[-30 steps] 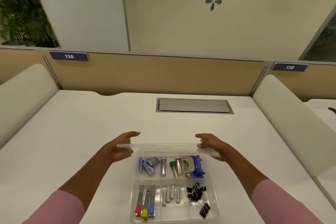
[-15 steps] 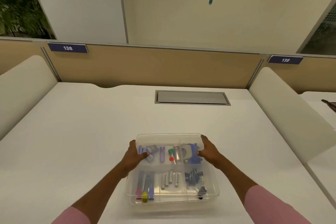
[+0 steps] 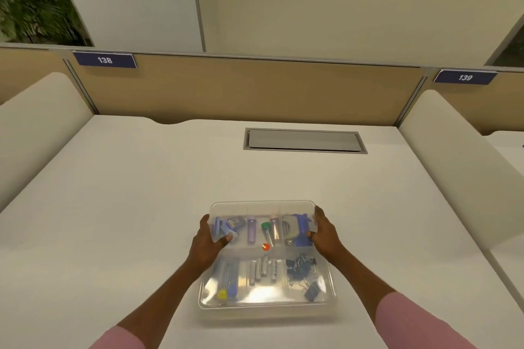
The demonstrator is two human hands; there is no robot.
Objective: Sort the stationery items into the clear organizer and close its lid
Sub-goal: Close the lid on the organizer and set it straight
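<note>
1. The clear organizer (image 3: pixel 266 309) sits on the white table (image 3: pixel 136 207), near the front edge and a little right of centre.
2. The transparent lid (image 3: pixel 263 205) lies flat over the organizer and covers all compartments. I cannot tell if it is latched.
3. The left hand (image 3: pixel 208 244) grips the lid's left edge towards the far end. Its thumb is curled over the top surface and its fingers run down the outer side.
4. The right hand (image 3: pixel 323 235) grips the opposite edge in the same way, with its thumb tip on the lid top and its fingers wrapped round the side wall.
5. Contents of the far row, seen through the lid, left to right:
   - small blue and grey items (image 3: pixel 230 226), type unclear
   - a purple tube (image 3: pixel 251 231)
   - a green-capped piece (image 3: pixel 266 226)
   - a pale tube just beside it
   - a blue and grey punch-like tool (image 3: pixel 296 228)
6. An orange-red spot (image 3: pixel 265 247) shows near the middle divider. I cannot tell what it is.
7. Contents of the near row, left to right:
   - long tools with yellow and blue ends (image 3: pixel 226 282)
   - silver cylinders (image 3: pixel 262 268)
   - a heap of dark binder clips (image 3: pixel 302 266)
8. Glare on the near part of the lid blurs detail there.
9. Pink sleeves (image 3: pixel 411 320) cover both forearms at the bottom of the view.
10. A grey hatch (image 3: pixel 304 140) is set into the table well beyond the organizer.
11. Plates reading 138 (image 3: pixel 104 60) and 139 (image 3: pixel 465 77) are mounted on the tan partition (image 3: pixel 255 88).
</note>
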